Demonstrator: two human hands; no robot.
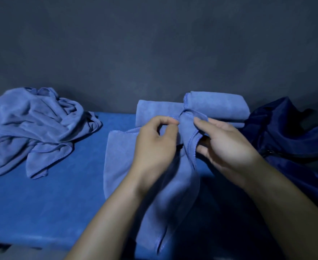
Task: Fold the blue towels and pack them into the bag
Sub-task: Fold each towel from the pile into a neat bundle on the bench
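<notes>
I hold one blue towel (175, 184) up over the middle of the blue table (47, 199); it hangs down toward the front edge. My left hand (154, 145) pinches its top hem, and my right hand (227, 145) grips the hem just to the right, thumb on top. Behind my hands, folded blue towels (216, 106) are stacked against the wall. A heap of unfolded blue towels (34, 126) lies at the back left. The dark navy bag (289, 136) sits at the right, its zipper pull showing.
A dark grey wall (154, 44) rises right behind the table. Bare blue tabletop lies between the heap and the held towel. The table's front edge runs along the lower left.
</notes>
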